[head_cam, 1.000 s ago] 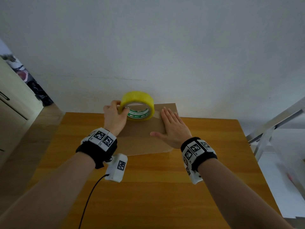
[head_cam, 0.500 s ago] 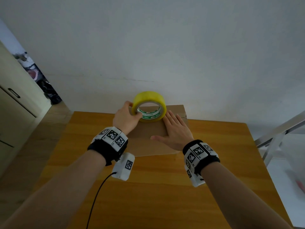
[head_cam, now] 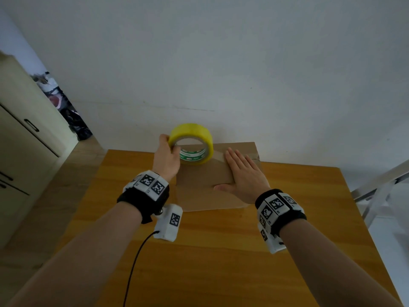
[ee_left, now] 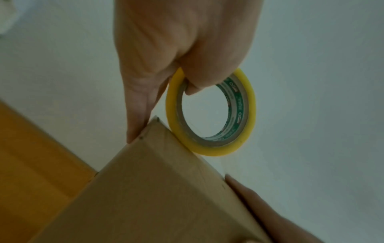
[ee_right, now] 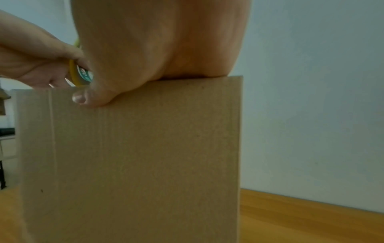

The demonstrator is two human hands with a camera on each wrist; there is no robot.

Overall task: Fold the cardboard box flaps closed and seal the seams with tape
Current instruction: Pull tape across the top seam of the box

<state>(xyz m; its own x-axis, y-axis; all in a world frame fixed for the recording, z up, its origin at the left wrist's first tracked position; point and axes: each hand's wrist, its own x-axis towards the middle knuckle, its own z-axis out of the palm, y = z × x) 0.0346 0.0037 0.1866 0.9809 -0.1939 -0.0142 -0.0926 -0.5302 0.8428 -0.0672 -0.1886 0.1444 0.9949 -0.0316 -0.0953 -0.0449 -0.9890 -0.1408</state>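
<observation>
A brown cardboard box [head_cam: 205, 185] stands on the wooden table against the wall, its top flaps folded flat. My left hand [head_cam: 166, 157] grips a yellow tape roll [head_cam: 192, 143] upright at the box's far left top edge, thumb inside the core. In the left wrist view the tape roll [ee_left: 212, 115] touches the box [ee_left: 158, 194] at its top corner. A clear strip of tape [head_cam: 219, 154] lies along the top seam. My right hand [head_cam: 245, 173] lies flat on the box top, fingers straight. In the right wrist view the palm presses on the box [ee_right: 133, 156] top.
The orange wooden table [head_cam: 210, 262] reaches toward me in front of the box. A white wall rises right behind the box. A cream cabinet [head_cam: 24, 151] stands at the left, a metal frame [head_cam: 380, 185] at the right. A black cable [head_cam: 135, 262] hangs from my left wrist.
The view has shifted, so box and hands sit further right in the frame. My left hand has carried the tape roll toward the box's far left edge. The right hand stays flat.
</observation>
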